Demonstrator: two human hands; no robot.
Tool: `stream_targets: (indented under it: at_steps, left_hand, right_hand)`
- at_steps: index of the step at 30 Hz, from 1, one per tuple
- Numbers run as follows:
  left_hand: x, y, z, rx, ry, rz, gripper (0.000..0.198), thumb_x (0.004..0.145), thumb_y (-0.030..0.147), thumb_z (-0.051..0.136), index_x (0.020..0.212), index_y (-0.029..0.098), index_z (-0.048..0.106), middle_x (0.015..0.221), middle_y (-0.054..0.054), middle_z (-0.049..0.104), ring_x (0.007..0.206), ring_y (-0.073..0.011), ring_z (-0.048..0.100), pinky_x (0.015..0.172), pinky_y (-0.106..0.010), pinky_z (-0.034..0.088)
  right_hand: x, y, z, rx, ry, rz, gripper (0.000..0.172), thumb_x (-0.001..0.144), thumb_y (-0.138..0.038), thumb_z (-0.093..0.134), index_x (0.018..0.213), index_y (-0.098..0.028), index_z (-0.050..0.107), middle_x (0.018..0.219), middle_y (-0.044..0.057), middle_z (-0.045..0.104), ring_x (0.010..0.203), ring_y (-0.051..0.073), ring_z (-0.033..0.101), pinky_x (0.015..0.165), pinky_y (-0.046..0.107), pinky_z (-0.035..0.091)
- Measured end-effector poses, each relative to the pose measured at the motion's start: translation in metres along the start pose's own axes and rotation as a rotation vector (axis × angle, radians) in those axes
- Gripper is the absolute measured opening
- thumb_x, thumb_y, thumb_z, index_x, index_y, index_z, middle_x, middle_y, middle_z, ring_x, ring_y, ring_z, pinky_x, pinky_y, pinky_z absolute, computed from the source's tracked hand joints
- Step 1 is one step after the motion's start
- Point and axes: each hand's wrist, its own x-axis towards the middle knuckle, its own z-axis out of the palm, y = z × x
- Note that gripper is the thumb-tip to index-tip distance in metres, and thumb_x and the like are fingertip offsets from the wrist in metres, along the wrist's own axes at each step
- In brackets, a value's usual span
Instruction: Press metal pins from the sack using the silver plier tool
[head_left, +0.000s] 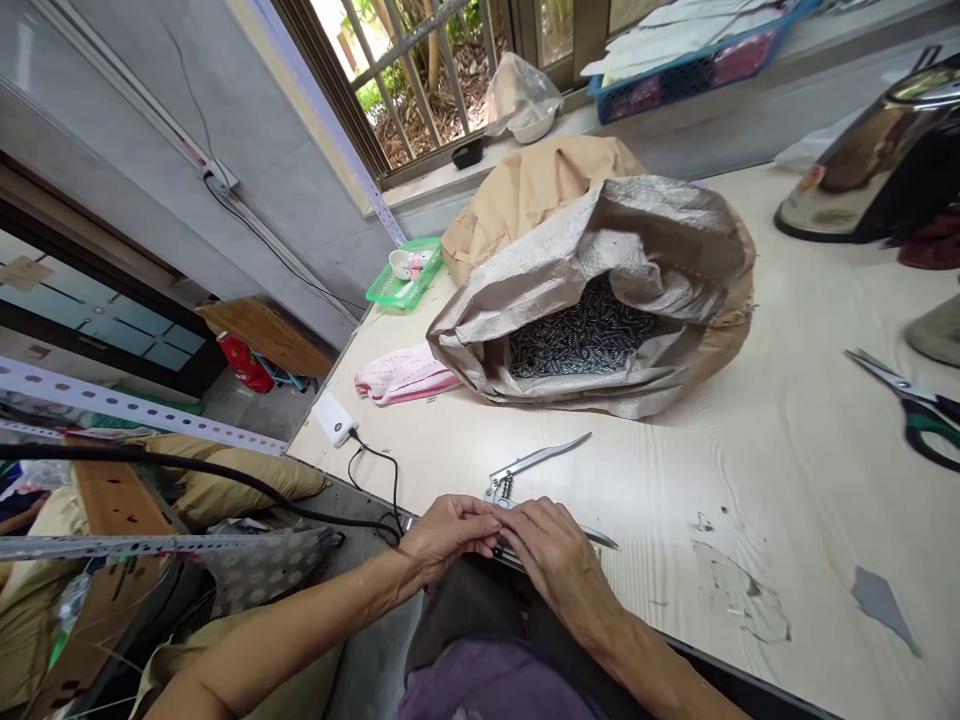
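Note:
At the near edge of the pale wooden table [810,420], my left hand [448,535] and my right hand [553,552] meet, fingers curled and pinched together. They close on the head of a metal hand tool [534,462] whose two long handles stick out, one up to the right, one along the table past my right hand. What my fingertips pinch at the tool's head is hidden. Behind the tool an open woven sack [600,290] lies on its side, filled with small dark metal parts [585,335].
Green-handled scissors [911,405] lie at the right edge. A kettle [877,160] stands far right. A pink cloth [405,375], a white charger [334,418] with a black cable, and a green basket [405,275] sit at the left. A blue tray [675,60] rests on the window sill.

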Motion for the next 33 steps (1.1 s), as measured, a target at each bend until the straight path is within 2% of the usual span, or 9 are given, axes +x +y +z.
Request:
stream_targets:
  at_steps: [5,10,12,15,18,22,27,30,33]
  left_hand:
    - [0.006,-0.008,-0.008,0.248,0.126,0.1,0.042,0.052,0.046,0.079,0.07,0.011,0.065,0.06,-0.001,0.061,0.055,-0.0097,0.052,0.056,-0.022,0.041]
    - [0.01,-0.014,-0.011,0.355,0.218,0.117,0.035,0.054,0.043,0.077,0.067,0.012,0.068,0.064,-0.002,0.063,0.061,-0.0112,0.051,0.059,-0.022,0.039]
    - [0.011,-0.016,-0.011,0.343,0.22,0.102,0.036,0.054,0.044,0.077,0.067,0.012,0.068,0.063,-0.002,0.062,0.061,-0.0115,0.051,0.059,-0.023,0.039]
    - [0.01,-0.018,-0.01,0.323,0.216,0.103,0.038,0.053,0.046,0.077,0.066,0.012,0.067,0.064,-0.003,0.062,0.061,-0.012,0.052,0.059,-0.023,0.04]
    - [0.007,-0.018,-0.011,0.318,0.209,0.12,0.039,0.053,0.047,0.078,0.066,0.012,0.066,0.064,-0.003,0.061,0.061,-0.012,0.052,0.06,-0.024,0.041]
    - [0.006,-0.018,-0.013,0.335,0.203,0.145,0.039,0.053,0.047,0.078,0.065,0.012,0.067,0.067,-0.003,0.061,0.064,-0.0127,0.054,0.062,-0.024,0.043]
    - [0.006,-0.022,-0.014,0.385,0.203,0.216,0.036,0.058,0.047,0.074,0.066,0.012,0.068,0.07,-0.004,0.062,0.065,-0.0138,0.056,0.06,-0.024,0.044]
    - [0.009,-0.024,-0.016,0.486,0.215,0.229,0.028,0.062,0.041,0.071,0.066,0.013,0.069,0.068,-0.003,0.062,0.063,-0.0128,0.053,0.058,-0.023,0.041]
    - [0.013,-0.022,-0.018,0.63,0.212,0.169,0.02,0.062,0.033,0.069,0.066,0.013,0.069,0.067,-0.002,0.061,0.061,-0.0118,0.051,0.057,-0.022,0.039]
  right_hand:
    - [-0.008,0.013,-0.019,-0.172,-0.007,0.038,0.031,0.087,-0.019,0.045,0.116,-0.019,0.056,0.092,0.007,0.063,0.08,0.018,0.054,0.069,0.031,0.04]
    - [-0.021,0.035,-0.033,-0.342,-0.068,0.056,0.021,0.086,-0.023,0.047,0.103,-0.018,0.058,0.085,0.007,0.061,0.077,0.02,0.051,0.067,0.034,0.036]
    - [-0.024,0.036,-0.033,-0.322,-0.084,0.063,0.016,0.087,-0.018,0.043,0.091,-0.02,0.058,0.079,0.006,0.058,0.072,0.018,0.049,0.065,0.033,0.036]
    - [-0.028,0.031,-0.031,-0.227,-0.121,0.064,0.021,0.086,-0.01,0.037,0.076,-0.021,0.052,0.074,0.003,0.053,0.065,0.015,0.047,0.061,0.03,0.037]
    - [-0.029,0.025,-0.03,-0.18,-0.122,0.03,0.028,0.086,-0.004,0.029,0.08,-0.02,0.052,0.074,0.003,0.052,0.063,0.014,0.048,0.058,0.028,0.039]
    - [-0.03,0.022,-0.03,-0.231,-0.042,-0.024,0.034,0.085,-0.002,0.026,0.091,-0.017,0.055,0.077,0.005,0.057,0.066,0.015,0.051,0.062,0.028,0.043]
    - [-0.03,0.02,-0.029,-0.288,0.028,-0.076,0.035,0.085,0.0,0.027,0.093,-0.016,0.057,0.079,0.006,0.06,0.067,0.014,0.053,0.063,0.027,0.044]
    - [-0.03,0.02,-0.028,-0.3,0.034,-0.079,0.034,0.085,0.001,0.027,0.091,-0.016,0.057,0.079,0.005,0.06,0.067,0.013,0.052,0.063,0.027,0.042]
    - [-0.031,0.02,-0.029,-0.32,0.025,-0.059,0.032,0.085,0.001,0.031,0.088,-0.017,0.057,0.078,0.004,0.059,0.067,0.013,0.051,0.064,0.027,0.039]
